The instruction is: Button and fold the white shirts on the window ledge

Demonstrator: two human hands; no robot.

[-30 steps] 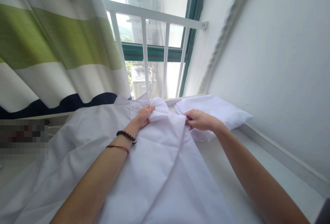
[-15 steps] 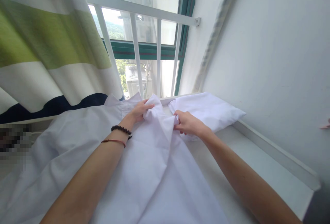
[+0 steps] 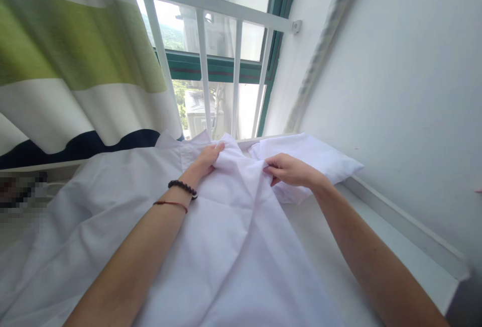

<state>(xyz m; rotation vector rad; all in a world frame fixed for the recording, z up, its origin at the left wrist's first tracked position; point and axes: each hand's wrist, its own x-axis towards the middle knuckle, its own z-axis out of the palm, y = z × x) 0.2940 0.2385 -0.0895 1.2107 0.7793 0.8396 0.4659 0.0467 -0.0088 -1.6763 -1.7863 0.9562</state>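
Note:
A white garment with a collar, like a coat or shirt (image 3: 226,226), lies spread over the white surface in front of me. Near its collar, my left hand (image 3: 207,158) grips the fabric with the thumb on top, a dark bead bracelet and a red cord on its wrist. My right hand (image 3: 288,169) pinches an edge of the same garment between thumb and fingers, farther right. Behind the right hand rests a folded white cloth (image 3: 312,153), partly covered by that hand. The fingertips of my left hand are hidden in the fabric.
A green and white curtain (image 3: 75,50) hangs at the left. White railing bars (image 3: 203,66) stand before a green-framed window at the back. The white surface (image 3: 376,231) has a raised edge (image 3: 406,221) along the right wall.
My right hand has moved slightly right and up, drawing the pinched edge of the garment with it. The left hand keeps its hold near the collar. The view has shifted a little.

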